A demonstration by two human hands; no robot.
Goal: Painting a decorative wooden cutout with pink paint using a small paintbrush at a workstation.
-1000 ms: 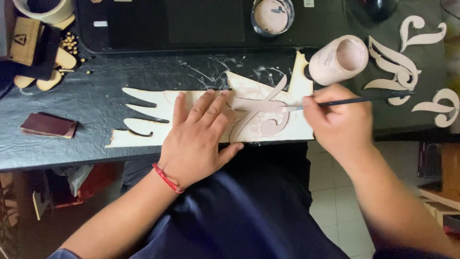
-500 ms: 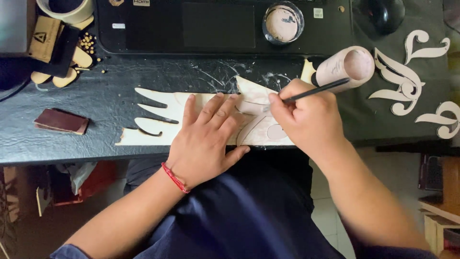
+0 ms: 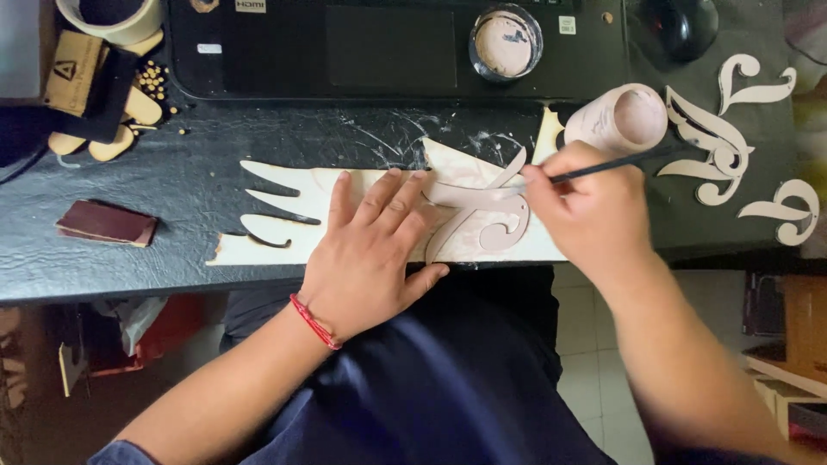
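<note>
A pale wooden wing-shaped cutout [image 3: 284, 207] lies along the front of a black desk [image 3: 172, 172]. On it rests a curly ornament piece [image 3: 482, 215] painted pinkish beige. My left hand [image 3: 375, 250] lies flat on the cutout, fingers spread, a red thread at the wrist. My right hand [image 3: 594, 215] grips a thin dark paintbrush [image 3: 620, 164], its tip touching the ornament near its upper curl.
A pink-smeared cup [image 3: 622, 119] lies tipped beside my right hand. A round jar of pink paint [image 3: 506, 41] sits on a black laptop [image 3: 388, 43]. White ornament cutouts [image 3: 724, 138] lie at right, a dark mouse [image 3: 685, 26] above them. A brown sanding block [image 3: 106, 223] and small wooden pieces [image 3: 129, 112] lie at left.
My right hand and the brush have swung left and back across the ornament. My left hand stays flat on the cutout. The view has shifted slightly.
</note>
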